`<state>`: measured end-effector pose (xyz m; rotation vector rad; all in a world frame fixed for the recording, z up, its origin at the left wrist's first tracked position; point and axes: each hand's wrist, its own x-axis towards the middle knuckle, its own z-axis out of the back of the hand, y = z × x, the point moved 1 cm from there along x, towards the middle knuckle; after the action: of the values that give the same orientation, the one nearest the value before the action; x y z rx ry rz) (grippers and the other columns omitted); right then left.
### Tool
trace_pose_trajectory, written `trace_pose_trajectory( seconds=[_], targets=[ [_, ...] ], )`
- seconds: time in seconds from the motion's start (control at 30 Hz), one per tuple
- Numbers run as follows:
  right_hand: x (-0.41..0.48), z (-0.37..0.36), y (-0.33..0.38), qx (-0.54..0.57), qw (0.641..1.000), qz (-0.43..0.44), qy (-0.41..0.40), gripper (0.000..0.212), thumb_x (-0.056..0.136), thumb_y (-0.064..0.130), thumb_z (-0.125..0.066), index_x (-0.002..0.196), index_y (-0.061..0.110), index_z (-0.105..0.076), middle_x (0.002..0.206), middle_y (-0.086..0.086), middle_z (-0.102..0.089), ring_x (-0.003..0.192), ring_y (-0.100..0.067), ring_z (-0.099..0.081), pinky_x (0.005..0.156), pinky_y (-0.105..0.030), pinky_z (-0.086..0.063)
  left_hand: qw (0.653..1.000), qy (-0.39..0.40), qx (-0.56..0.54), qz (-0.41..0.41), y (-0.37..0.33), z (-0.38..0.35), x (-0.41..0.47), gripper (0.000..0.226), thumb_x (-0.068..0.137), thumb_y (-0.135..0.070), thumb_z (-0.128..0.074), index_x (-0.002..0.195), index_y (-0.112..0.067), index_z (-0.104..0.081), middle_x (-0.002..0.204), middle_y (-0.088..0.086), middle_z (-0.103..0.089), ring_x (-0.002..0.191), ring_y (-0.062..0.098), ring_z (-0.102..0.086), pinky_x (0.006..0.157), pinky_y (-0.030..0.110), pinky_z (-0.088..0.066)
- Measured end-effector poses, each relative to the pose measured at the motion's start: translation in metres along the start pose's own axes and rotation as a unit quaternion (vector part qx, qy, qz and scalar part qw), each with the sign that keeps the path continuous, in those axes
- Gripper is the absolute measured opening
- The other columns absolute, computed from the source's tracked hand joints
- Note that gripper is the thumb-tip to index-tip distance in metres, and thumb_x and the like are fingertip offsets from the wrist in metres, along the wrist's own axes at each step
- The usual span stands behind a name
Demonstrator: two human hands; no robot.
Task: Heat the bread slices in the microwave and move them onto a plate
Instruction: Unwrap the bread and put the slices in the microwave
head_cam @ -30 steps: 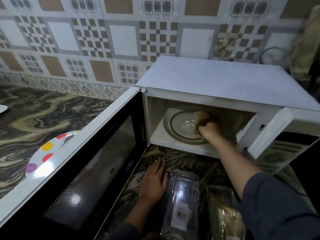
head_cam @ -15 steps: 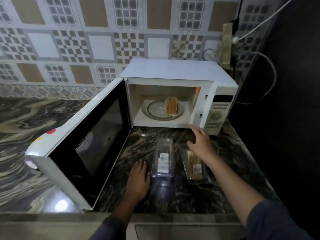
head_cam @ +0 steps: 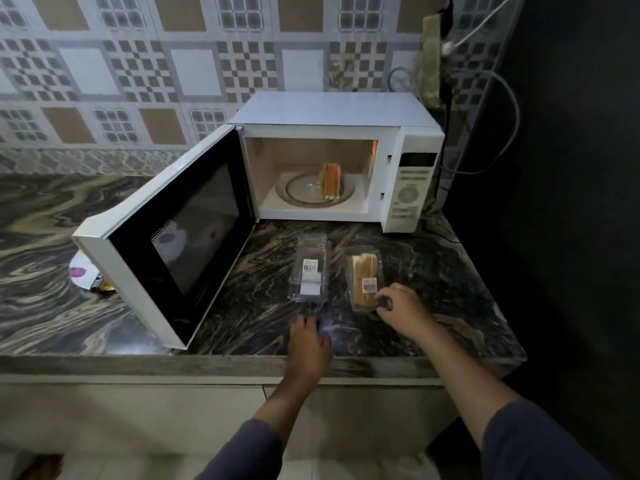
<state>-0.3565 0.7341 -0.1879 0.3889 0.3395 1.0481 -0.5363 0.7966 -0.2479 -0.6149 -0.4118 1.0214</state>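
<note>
A white microwave (head_cam: 332, 112) stands on the marble counter with its door (head_cam: 173, 233) swung wide to the left. Bread slices (head_cam: 330, 181) stand on edge on the glass turntable (head_cam: 298, 190) inside. In front lie two clear plastic packs: an empty one (head_cam: 309, 268) and, to its right, one with bread slices (head_cam: 364, 277) in it. My right hand (head_cam: 401, 304) touches the near end of the full pack, fingers curled at its edge. Flat on the counter just below the empty pack rests my left hand (head_cam: 310, 337).
A white plate with coloured dots (head_cam: 81, 273) peeks out from behind the open door on the left. Cables (head_cam: 498, 98) hang at the wall right of the microwave. The counter's front edge (head_cam: 242, 365) runs just below my hands.
My right hand left the bread on the turntable, drew back out of the microwave and came down onto the full pack. The view pulled back from the microwave.
</note>
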Motion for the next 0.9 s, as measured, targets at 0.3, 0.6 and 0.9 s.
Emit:
trace_pose_trajectory(
  seconds=[0.3, 0.6, 0.9],
  targets=[
    [0.018, -0.014, -0.019, 0.03, 0.995, 0.085, 0.033, 0.009, 0.082, 0.01, -0.065, 0.088, 0.009, -0.071, 0.093, -0.002, -0.057, 0.09, -0.02, -0.058, 0.084, -0.033, -0.05, 0.92, 0.028, -0.364, 0.145, -0.052, -0.046, 0.019, 0.023, 0.09, -0.008, -0.054, 0.112, -0.007, -0.06, 0.099, 0.011, -0.068, 0.089, 0.021, -0.065, 0.08, 0.031, -0.053],
    [0.04, -0.003, -0.016, 0.073, 0.99, 0.056, 0.104, 0.01, 0.08, 0.008, -0.067, 0.073, 0.014, -0.071, 0.077, 0.0, -0.064, 0.078, -0.013, -0.06, 0.072, -0.022, -0.044, 0.825, -0.059, -0.498, 0.26, -0.049, -0.059, 0.033, 0.024, 0.082, 0.002, -0.064, 0.105, 0.005, -0.065, 0.095, 0.021, -0.068, 0.08, 0.022, -0.064, 0.07, 0.024, -0.053],
    [0.05, 0.003, -0.012, 0.072, 0.986, 0.064, 0.139, 0.017, 0.081, 0.009, -0.069, 0.068, 0.02, -0.066, 0.071, 0.006, -0.06, 0.074, -0.011, -0.057, 0.066, -0.02, -0.04, 0.793, -0.11, -0.52, 0.298, -0.053, -0.064, 0.037, 0.02, 0.083, 0.002, -0.063, 0.103, 0.003, -0.067, 0.094, 0.018, -0.068, 0.07, 0.014, -0.062, 0.059, 0.014, -0.052]
  ],
)
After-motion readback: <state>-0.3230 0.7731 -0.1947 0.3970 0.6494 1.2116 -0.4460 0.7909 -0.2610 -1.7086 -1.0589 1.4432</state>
